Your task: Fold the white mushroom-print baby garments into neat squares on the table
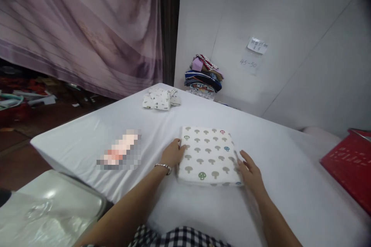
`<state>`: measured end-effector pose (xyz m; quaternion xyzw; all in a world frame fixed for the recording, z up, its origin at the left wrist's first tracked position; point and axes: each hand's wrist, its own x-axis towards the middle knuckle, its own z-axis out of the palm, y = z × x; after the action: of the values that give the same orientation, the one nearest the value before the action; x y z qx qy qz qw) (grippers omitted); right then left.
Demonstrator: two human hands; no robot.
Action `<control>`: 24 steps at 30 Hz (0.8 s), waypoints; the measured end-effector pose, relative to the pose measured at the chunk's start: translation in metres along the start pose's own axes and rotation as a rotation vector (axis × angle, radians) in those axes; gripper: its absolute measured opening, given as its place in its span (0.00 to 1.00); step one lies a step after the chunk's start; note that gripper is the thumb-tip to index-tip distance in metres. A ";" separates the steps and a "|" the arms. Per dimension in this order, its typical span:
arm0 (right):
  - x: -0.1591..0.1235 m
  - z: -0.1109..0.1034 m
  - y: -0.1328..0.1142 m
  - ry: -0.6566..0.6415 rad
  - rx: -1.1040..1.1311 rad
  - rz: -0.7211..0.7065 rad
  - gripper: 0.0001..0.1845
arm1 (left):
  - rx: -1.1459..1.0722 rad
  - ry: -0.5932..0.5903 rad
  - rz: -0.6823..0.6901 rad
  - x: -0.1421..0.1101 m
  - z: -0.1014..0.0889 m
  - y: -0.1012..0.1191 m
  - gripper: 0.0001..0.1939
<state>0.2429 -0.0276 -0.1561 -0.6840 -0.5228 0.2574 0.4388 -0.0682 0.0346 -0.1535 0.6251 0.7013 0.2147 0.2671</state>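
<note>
A neatly folded white cloth (207,158) printed with grey mushrooms, and a few coloured ones, lies flat on the white-covered table (290,173). My left hand (173,153) holds its left edge, thumb along the side, with a bracelet on the wrist. At the opposite edge, my right hand (251,171) grips the cloth's side, its fingers partly spread and partly hidden. Farther back on the table sits a loosely folded white cloth (158,98) with a small dark print. To the left of my left hand lies a pixel-blurred object (118,150) that I cannot make out.
A stack of folded fabrics (203,75) stands against the white wall (275,11) behind the table. A red box (349,166) is at the right edge. Clear plastic (40,212) covers a pale surface at lower left. A pinkish curtain (116,27) hangs at the back left.
</note>
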 end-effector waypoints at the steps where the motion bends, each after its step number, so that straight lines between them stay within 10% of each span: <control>1: 0.008 0.000 -0.005 -0.001 -0.036 -0.011 0.29 | 0.029 -0.010 0.006 0.000 -0.001 0.002 0.20; 9: 0.052 0.041 -0.056 -0.268 -0.535 -0.465 0.33 | 0.198 0.071 0.025 -0.009 0.005 0.010 0.20; 14: 0.061 0.072 -0.050 -0.509 -0.869 -0.318 0.37 | 0.232 0.075 0.041 -0.010 0.005 0.010 0.20; 24: 0.073 0.047 -0.030 -0.242 -0.166 -0.117 0.27 | 0.249 0.063 0.089 -0.007 0.008 0.006 0.19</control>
<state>0.2135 0.0587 -0.1444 -0.6503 -0.6301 0.2679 0.3290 -0.0579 0.0279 -0.1555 0.6766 0.7024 0.1573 0.1554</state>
